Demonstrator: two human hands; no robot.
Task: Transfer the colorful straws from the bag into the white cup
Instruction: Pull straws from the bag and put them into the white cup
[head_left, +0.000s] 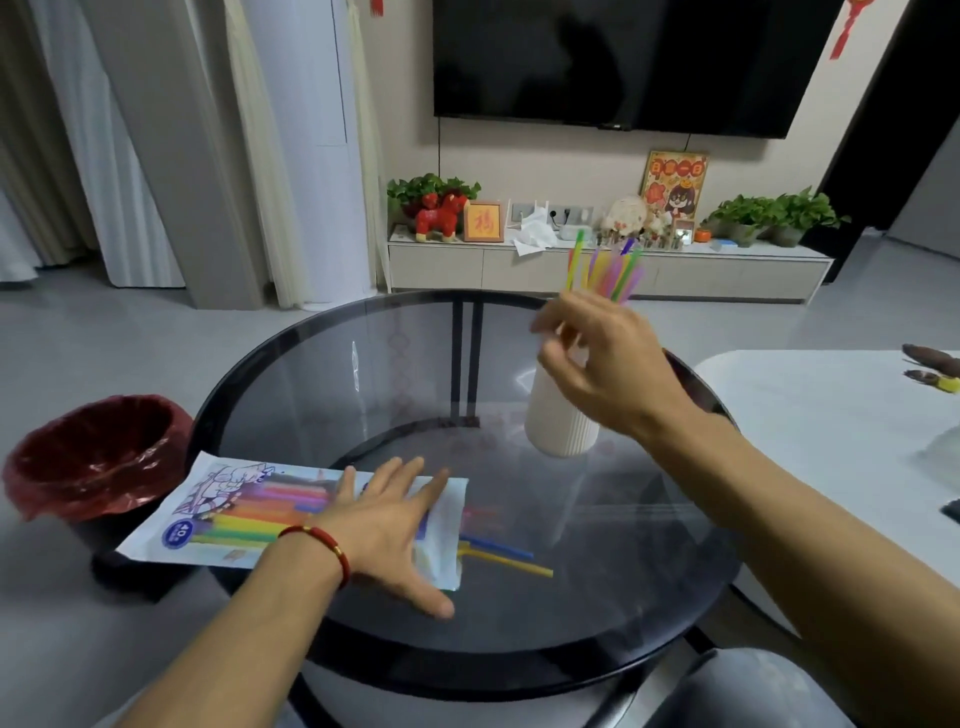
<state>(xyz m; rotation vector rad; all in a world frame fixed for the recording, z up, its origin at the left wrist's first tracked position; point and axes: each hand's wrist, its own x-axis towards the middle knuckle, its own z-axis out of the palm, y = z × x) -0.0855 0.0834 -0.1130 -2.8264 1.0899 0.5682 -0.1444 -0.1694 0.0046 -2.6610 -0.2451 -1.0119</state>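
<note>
Head view: left hand presses flat, fingers straight, on the bag. Loose straws lie just beyond its fingertips, long axis running away rightward. Right hand, farther off, hovers at the cup among upright straws; its grasp cannot be determined.

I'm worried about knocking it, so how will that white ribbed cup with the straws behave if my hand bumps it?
The white cup is tall and narrow, so it probably tips easily. The straws rise well above its rim, likely catching the right hand right beside them. It stands on the smooth glass table, so it may slide first.
</note>
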